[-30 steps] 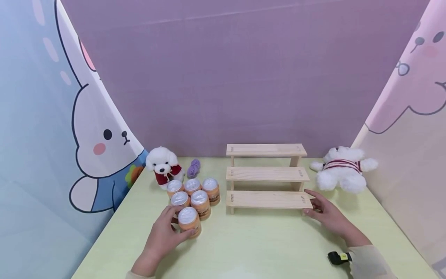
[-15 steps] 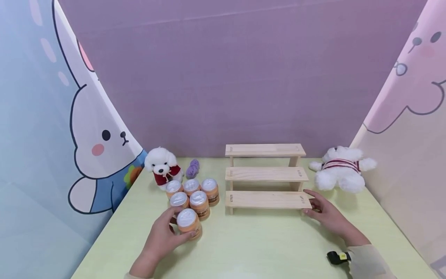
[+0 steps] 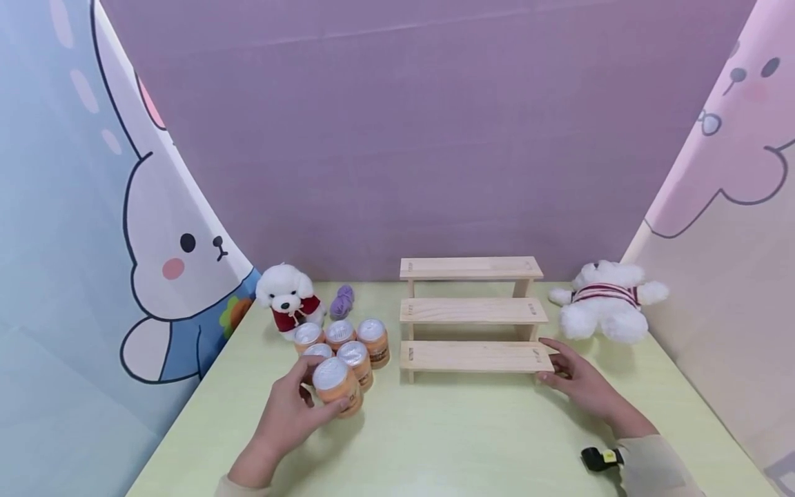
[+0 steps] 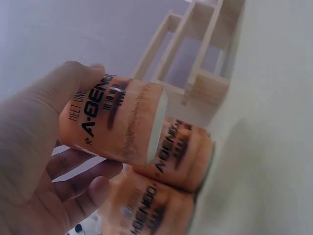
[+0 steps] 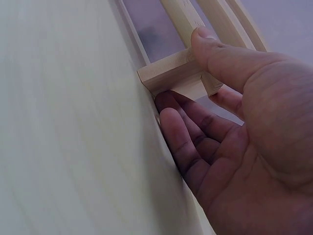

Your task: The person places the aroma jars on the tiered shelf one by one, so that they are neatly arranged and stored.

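My left hand [image 3: 288, 412] grips an orange can [image 3: 345, 397] with a silvery top, thumb and fingers on opposite sides. The can is tilted, and dark lettering shows on its side in the left wrist view. Just behind it, several matching cans [image 3: 379, 351] stand close together; one is partly covered by the held can and fingers. To the right is a three-tier wooden stand [image 3: 475, 357]. At its lower right end, my right hand [image 3: 579, 382] holds the stand; the right wrist view shows the thumb [image 5: 210, 46] against the wood and curled fingers by the leg.
A white plush dog [image 3: 287, 297] in red sits behind the cans, beside a purple yarn bundle [image 3: 342, 302]. Another white plush toy [image 3: 605, 307] lies right of the stand. A black object [image 3: 597, 459] is at my right sleeve. Fabric walls enclose the pale table [image 3: 435, 442].
The gripped can has risen off the table and tipped, shifting slightly toward the other cans. My right hand stays at the stand's end. The head view has shifted slightly.
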Action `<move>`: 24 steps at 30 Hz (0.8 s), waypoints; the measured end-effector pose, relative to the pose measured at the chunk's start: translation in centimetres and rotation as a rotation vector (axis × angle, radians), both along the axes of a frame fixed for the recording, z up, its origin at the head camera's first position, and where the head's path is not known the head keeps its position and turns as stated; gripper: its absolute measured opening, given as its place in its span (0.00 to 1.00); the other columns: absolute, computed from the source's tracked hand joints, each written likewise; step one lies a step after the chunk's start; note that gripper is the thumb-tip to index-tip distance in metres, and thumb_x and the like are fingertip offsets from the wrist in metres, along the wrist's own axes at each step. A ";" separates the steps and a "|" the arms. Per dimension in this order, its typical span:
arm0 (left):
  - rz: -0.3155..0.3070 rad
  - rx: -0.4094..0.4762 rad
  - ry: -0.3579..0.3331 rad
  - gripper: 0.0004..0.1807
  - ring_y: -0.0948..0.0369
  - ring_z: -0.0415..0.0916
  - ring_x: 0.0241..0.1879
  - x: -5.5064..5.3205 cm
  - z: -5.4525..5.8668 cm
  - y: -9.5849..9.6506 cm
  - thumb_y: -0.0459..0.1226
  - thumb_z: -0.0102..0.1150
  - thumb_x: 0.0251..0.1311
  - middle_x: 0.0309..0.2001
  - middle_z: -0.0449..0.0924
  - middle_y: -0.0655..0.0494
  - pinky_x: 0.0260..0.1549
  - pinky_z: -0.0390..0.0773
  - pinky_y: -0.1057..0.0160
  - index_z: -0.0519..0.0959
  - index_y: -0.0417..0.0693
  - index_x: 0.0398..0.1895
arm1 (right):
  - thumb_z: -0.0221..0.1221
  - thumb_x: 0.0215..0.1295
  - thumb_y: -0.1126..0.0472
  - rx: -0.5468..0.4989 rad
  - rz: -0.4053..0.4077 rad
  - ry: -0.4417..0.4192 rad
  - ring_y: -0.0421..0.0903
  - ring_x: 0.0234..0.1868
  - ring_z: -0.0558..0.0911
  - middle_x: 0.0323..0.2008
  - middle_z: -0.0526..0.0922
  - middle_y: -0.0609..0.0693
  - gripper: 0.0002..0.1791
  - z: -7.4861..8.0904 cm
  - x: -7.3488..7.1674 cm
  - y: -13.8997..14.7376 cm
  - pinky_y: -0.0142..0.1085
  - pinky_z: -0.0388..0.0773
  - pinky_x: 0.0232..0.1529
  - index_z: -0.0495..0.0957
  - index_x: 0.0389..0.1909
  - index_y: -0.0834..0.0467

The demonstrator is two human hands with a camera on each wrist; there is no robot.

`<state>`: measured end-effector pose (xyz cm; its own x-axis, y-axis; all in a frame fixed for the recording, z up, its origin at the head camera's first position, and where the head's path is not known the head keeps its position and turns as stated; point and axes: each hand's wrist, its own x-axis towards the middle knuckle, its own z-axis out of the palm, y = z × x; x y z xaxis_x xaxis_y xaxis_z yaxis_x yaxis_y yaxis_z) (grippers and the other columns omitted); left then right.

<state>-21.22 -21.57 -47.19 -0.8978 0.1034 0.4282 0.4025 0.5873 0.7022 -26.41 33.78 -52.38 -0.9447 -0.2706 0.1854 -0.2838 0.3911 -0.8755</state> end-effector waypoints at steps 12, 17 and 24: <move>-0.058 -0.009 0.103 0.38 0.62 0.77 0.36 -1.6 4.3 1.6 0.49 0.87 0.45 0.42 0.82 0.65 0.29 0.82 0.62 0.76 0.56 0.59 | 0.66 0.72 0.63 0.011 -0.001 -0.012 0.41 0.49 0.84 0.55 0.82 0.65 0.43 -0.2 0.0 0.1 0.31 0.83 0.46 0.55 0.81 0.61; -0.076 0.008 0.125 0.38 0.62 0.76 0.37 -2.4 5.3 2.2 0.46 0.87 0.45 0.43 0.82 0.65 0.30 0.81 0.62 0.77 0.55 0.60 | 0.66 0.72 0.63 0.007 0.002 -0.010 0.42 0.49 0.84 0.55 0.82 0.66 0.43 -0.1 0.0 0.0 0.31 0.82 0.46 0.54 0.81 0.62; -0.111 0.033 0.144 0.37 0.58 0.76 0.37 -3.5 6.5 3.4 0.46 0.85 0.49 0.45 0.82 0.62 0.30 0.81 0.59 0.76 0.55 0.61 | 0.66 0.72 0.62 0.013 -0.009 -0.022 0.43 0.50 0.84 0.56 0.82 0.65 0.43 -0.2 0.1 0.1 0.31 0.82 0.48 0.55 0.81 0.60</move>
<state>-24.71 -18.13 -40.71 -0.8110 0.1825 0.5559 0.5611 0.5116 0.6507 -26.31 33.83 -52.54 -0.9508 -0.2644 0.1615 -0.2614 0.4048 -0.8763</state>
